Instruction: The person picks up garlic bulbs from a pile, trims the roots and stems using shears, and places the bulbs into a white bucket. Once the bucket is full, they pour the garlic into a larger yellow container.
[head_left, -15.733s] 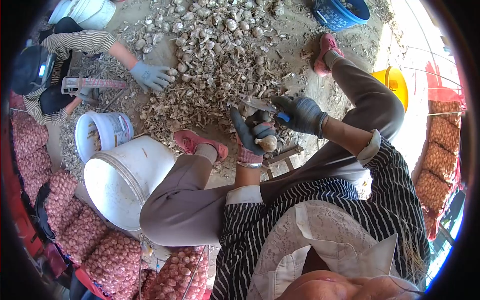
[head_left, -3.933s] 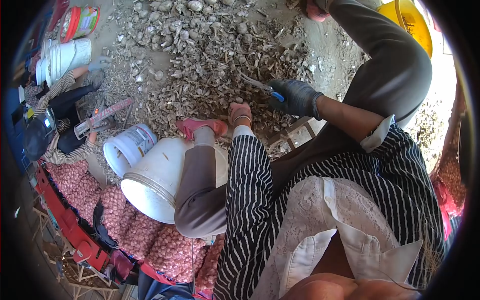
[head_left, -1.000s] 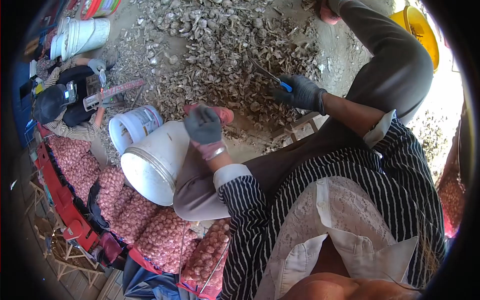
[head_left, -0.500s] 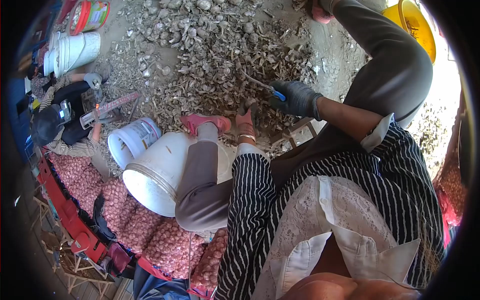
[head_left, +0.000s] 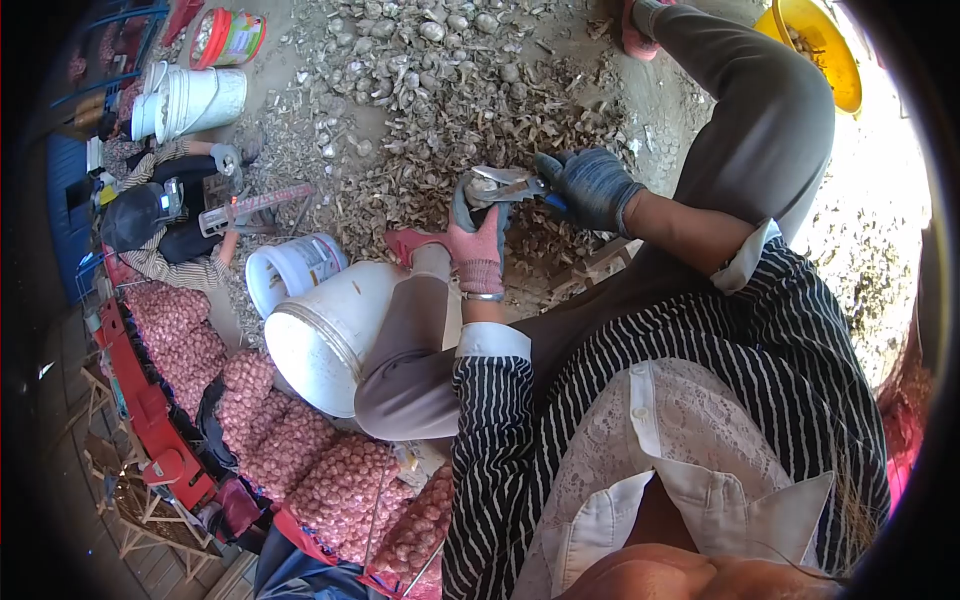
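Note:
My left hand [head_left: 477, 235], in a pink glove with grey fingers, is closed around a pale garlic bulb [head_left: 478, 192]. Its fingers partly cover the bulb. My right hand [head_left: 592, 188], in a dark grey glove, grips a cutting tool [head_left: 512, 187] with a metal blade and a blue handle. The blade reaches left to the bulb and overlaps it in this view. Below both hands lies a heap of dry garlic stalks and husks [head_left: 450, 130], with loose garlic bulbs [head_left: 432, 31] farther up.
A large white bucket [head_left: 335, 320] lies tipped by my left knee, beside a smaller white bucket [head_left: 290, 268]. A person [head_left: 150, 215] works at the left. Full net sacks of garlic [head_left: 270, 420] line the lower left. A yellow basin [head_left: 835, 55] stands upper right.
My left hand has come up from the heap with a garlic bulb. My right hand has turned the blade toward it, and the two hands are now together. The view has shifted slightly.

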